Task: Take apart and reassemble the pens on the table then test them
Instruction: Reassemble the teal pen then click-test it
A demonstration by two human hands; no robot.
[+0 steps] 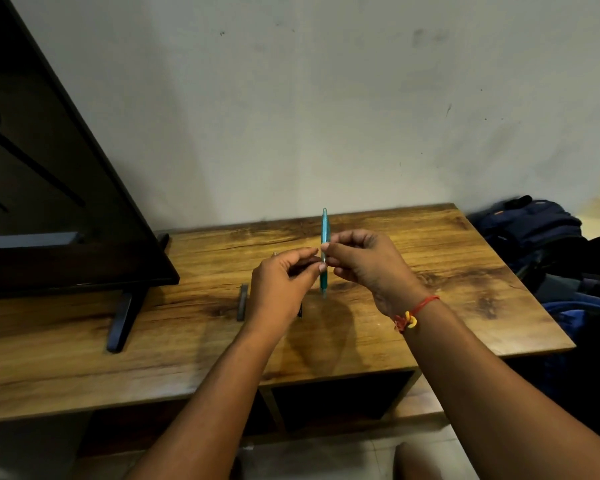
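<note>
While left hand (281, 282) and right hand (364, 265) both pinch upright teal pen (324, 230) mid-barrel above table (430, 271), toward its far edge, best twist oppositely, fingers close to the joint.

Left hand (282, 284) and right hand (364, 265) apparently pinch an upright teal pen (325, 226).

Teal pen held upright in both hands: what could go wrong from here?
The teal pen is only pinched between left hand and right hand above the table; if it comes apart, small parts could drop and roll off. The dark piece lying near the left hand could be knocked away.
</note>
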